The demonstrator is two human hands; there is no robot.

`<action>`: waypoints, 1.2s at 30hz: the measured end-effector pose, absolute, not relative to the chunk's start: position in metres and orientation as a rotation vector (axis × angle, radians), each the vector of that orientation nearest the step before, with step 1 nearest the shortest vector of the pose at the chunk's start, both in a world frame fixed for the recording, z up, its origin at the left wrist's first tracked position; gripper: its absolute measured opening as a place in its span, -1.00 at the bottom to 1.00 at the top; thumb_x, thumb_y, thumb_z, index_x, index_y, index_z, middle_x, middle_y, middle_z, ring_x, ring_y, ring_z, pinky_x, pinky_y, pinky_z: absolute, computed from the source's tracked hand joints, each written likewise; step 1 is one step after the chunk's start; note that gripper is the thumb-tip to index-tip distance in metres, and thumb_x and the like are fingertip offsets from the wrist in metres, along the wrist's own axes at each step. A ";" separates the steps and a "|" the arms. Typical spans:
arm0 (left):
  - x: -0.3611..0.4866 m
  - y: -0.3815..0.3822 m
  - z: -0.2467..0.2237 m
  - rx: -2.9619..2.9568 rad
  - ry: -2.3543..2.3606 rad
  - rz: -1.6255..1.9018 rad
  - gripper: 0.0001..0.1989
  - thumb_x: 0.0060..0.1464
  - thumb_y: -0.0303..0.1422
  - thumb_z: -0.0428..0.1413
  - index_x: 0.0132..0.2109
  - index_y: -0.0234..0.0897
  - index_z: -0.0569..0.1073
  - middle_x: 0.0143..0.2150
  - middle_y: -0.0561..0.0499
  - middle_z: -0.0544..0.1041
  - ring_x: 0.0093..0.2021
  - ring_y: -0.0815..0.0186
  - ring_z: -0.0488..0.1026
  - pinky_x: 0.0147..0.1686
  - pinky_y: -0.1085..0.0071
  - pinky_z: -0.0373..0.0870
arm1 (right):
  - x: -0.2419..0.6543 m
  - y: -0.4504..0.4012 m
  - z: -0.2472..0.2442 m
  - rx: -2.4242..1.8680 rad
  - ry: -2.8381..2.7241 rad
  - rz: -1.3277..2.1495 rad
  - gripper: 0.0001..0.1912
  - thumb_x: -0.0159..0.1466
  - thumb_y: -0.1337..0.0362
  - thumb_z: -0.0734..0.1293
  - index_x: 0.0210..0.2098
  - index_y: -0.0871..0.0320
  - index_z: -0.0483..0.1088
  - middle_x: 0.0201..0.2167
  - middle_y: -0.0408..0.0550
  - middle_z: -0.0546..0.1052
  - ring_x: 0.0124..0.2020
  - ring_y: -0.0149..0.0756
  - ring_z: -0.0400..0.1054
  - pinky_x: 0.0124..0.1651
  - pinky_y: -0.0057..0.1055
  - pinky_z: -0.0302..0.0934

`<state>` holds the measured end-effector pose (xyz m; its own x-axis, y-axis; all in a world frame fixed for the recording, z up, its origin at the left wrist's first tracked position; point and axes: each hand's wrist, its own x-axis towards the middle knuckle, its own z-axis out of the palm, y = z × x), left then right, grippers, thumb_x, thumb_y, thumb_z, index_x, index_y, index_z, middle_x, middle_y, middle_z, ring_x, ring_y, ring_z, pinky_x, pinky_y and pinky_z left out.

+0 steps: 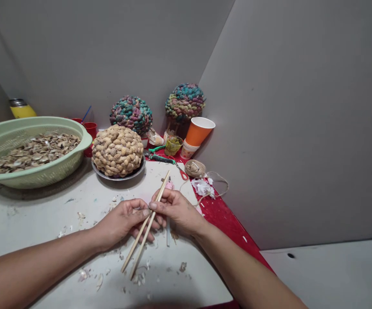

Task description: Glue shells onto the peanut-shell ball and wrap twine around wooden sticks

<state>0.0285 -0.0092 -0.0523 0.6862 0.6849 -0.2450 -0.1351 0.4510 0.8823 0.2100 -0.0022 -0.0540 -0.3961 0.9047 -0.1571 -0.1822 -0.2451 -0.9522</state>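
My right hand (pixel 176 211) grips a pair of wooden chopsticks (pixel 144 234), its thumb lying over them and its fingers behind. They cross at a slight angle, upper tips together and lower ends a little apart. My left hand (pixel 123 221) is closed in a pinch beside the chopsticks, thumb tip close to the right thumb. Other left fingers reach beneath the sticks. Whatever sits between the left fingertips is too small to make out. Partly hidden behind my right hand lies a pink glue gun (pixel 169 185) with a pale glue stick (pixel 168 236).
A green colander (pixel 53 174) of shells stands left. Behind my hands, a peanut-shell-covered dome (pixel 117 150) rests in a metal dish (pixel 118 177). Two coloured domes, pliers (pixel 161 159), an orange cup (pixel 198 133) and a twine ball (pixel 195 168) are farther back. Shell scraps litter the board (pixel 86 206).
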 end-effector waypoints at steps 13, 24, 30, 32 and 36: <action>0.025 -0.007 -0.057 0.879 0.660 0.585 -0.78 0.04 -0.32 0.25 -0.24 -0.36 0.40 -0.24 -0.15 0.61 -0.41 0.29 0.58 -0.33 0.36 0.49 | 0.211 -0.001 -0.054 -0.979 -1.186 1.664 -0.68 0.05 0.13 0.51 -0.44 0.21 0.37 -0.71 -0.24 0.46 -0.74 -0.52 0.28 -0.67 -0.64 0.20; 0.027 -0.003 -0.052 0.902 0.685 0.549 -0.73 0.16 -0.26 0.11 -0.21 -0.42 0.56 -0.28 -0.20 0.63 -0.42 0.29 0.58 -0.38 0.45 0.48 | 0.210 -0.001 -0.055 -0.980 -1.130 1.619 -0.69 0.04 0.12 0.52 -0.44 0.21 0.41 -0.72 -0.21 0.47 -0.75 -0.52 0.28 -0.69 -0.64 0.19; 0.026 -0.005 -0.053 0.886 0.656 0.518 -0.71 0.13 -0.24 0.15 -0.17 -0.41 0.58 -0.31 -0.17 0.62 -0.42 0.30 0.58 -0.36 0.43 0.49 | 0.211 -0.002 -0.052 -0.985 -1.132 1.625 -0.72 0.03 0.17 0.53 -0.47 0.22 0.42 -0.71 -0.23 0.44 -0.73 -0.54 0.26 -0.66 -0.64 0.18; 0.025 -0.007 -0.055 0.878 0.666 0.511 -0.72 0.08 -0.23 0.20 -0.20 -0.40 0.58 -0.35 -0.13 0.62 -0.45 0.30 0.57 -0.38 0.42 0.49 | 0.210 -0.003 -0.051 -0.980 -1.121 1.640 -0.71 -0.01 0.19 0.55 -0.48 0.23 0.42 -0.69 -0.23 0.44 -0.71 -0.56 0.24 -0.65 -0.64 0.16; 0.025 -0.008 -0.058 0.899 0.692 0.493 -0.70 0.03 -0.19 0.24 -0.25 -0.38 0.56 -0.41 -0.11 0.61 -0.49 0.30 0.57 -0.44 0.43 0.46 | 0.208 -0.004 -0.051 -0.972 -1.144 1.677 -0.71 -0.03 0.21 0.56 -0.50 0.23 0.41 -0.68 -0.23 0.43 -0.69 -0.55 0.23 -0.63 -0.63 0.12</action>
